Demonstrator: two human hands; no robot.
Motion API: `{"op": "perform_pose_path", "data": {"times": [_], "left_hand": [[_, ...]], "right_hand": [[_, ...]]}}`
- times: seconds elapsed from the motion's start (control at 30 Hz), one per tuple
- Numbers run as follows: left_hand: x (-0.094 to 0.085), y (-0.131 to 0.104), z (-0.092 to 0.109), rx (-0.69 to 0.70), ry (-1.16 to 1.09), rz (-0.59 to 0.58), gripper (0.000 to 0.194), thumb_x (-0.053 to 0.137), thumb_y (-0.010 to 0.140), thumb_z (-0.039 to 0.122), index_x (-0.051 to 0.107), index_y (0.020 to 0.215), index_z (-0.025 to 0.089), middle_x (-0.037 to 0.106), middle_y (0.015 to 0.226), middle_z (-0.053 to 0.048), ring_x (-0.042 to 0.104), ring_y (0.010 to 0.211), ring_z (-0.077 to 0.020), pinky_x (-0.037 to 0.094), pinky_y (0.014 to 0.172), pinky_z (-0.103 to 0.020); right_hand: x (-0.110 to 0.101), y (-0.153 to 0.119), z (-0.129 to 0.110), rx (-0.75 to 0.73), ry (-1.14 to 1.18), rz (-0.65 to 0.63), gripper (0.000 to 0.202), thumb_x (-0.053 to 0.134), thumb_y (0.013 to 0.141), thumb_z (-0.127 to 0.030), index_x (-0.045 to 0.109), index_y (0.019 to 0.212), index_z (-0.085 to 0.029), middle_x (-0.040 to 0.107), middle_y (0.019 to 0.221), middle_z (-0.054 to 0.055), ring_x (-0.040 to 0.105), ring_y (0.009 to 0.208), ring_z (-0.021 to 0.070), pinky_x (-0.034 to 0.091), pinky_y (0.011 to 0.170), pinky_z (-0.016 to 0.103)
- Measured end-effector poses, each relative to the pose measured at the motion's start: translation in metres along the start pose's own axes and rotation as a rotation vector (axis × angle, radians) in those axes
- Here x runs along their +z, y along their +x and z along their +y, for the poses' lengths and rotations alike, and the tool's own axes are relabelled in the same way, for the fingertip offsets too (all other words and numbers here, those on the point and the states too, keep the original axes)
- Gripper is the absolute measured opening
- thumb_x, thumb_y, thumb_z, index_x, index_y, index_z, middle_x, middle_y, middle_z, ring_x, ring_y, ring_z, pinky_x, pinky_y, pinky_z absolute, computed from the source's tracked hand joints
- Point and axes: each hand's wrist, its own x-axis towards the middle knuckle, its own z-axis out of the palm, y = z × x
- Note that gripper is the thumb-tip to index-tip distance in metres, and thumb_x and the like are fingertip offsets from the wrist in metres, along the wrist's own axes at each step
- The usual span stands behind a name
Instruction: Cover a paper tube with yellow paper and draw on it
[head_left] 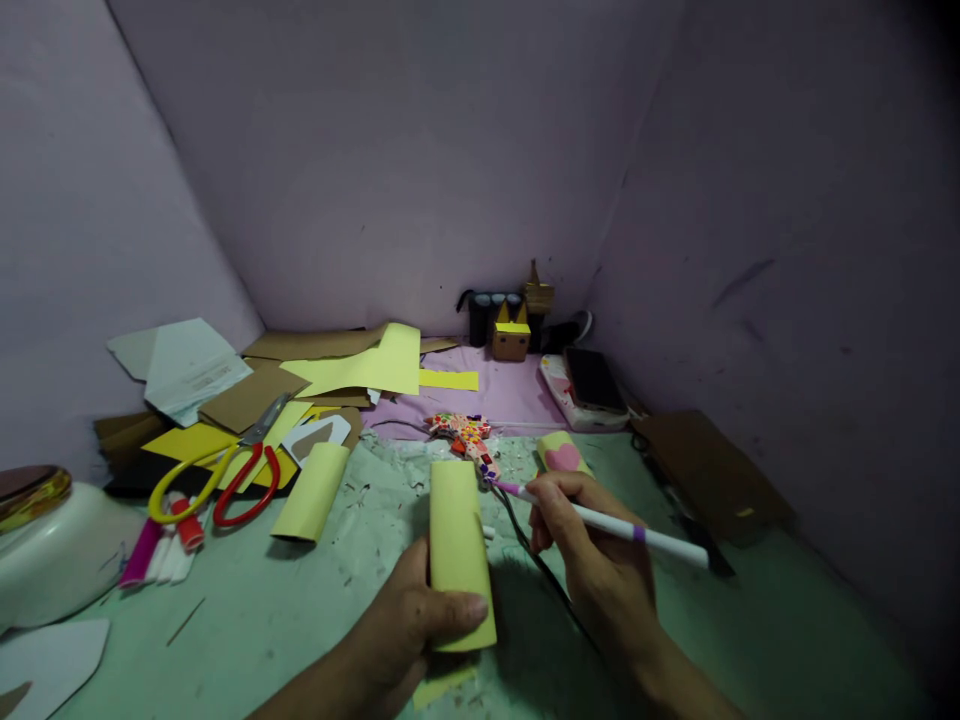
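Note:
My left hand [427, 610] grips a pale yellow paper tube [457, 550] near its lower end, thumb across the front. Between the fingers of my right hand [600, 560] is a white marker [667, 545] with a purple band. Its purple tip points left, apart from the tube's upper right side. Just beyond lies a glue gun [469, 432] with a colourful patterned body, its dark cord running toward me under my right hand. Another yellow tube [564, 453], bearing a pink heart, lies behind my right hand. A plain yellow tube [311, 495] rests to the left.
Scissors [251, 465] with yellow and red handles lie on paper and cardboard scraps at left, beside several markers [161, 545]. A white rounded object [60, 550] stands at the left edge. At the back are a small cardboard figure [511, 343] and a phone [595, 380]; brown cardboard [705, 470] lies right.

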Motion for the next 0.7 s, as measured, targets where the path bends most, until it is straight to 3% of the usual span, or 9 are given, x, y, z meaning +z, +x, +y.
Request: {"op": "perform_pose_path", "data": {"times": [0.23,0.7], "left_hand": [[-0.006,0.002,-0.002,-0.007,-0.062,-0.056,0.053,0.075,0.052,0.013,0.061,0.103,0.016,0.065,0.079,-0.004,0.058,0.072,-0.0195,0.043,0.067,-0.030],[-0.006,0.002,-0.006,-0.009,-0.063,-0.071,0.068,0.075,0.053,0.011,0.054,0.118,0.015,0.065,0.088,-0.007,0.058,0.082,-0.0246,0.043,0.075,-0.036]], "right_hand": [[0.003,-0.003,-0.004,-0.114,-0.090,-0.198,0.028,0.052,0.089,-0.033,0.062,0.067,-0.019,0.055,0.050,-0.004,0.049,0.043,0.0100,0.036,0.042,0.021],[0.007,-0.002,-0.008,-0.146,-0.159,-0.179,0.028,0.053,0.088,-0.030,0.062,0.065,-0.017,0.054,0.048,-0.003,0.046,0.040,0.0087,0.033,0.037,0.020]]}}
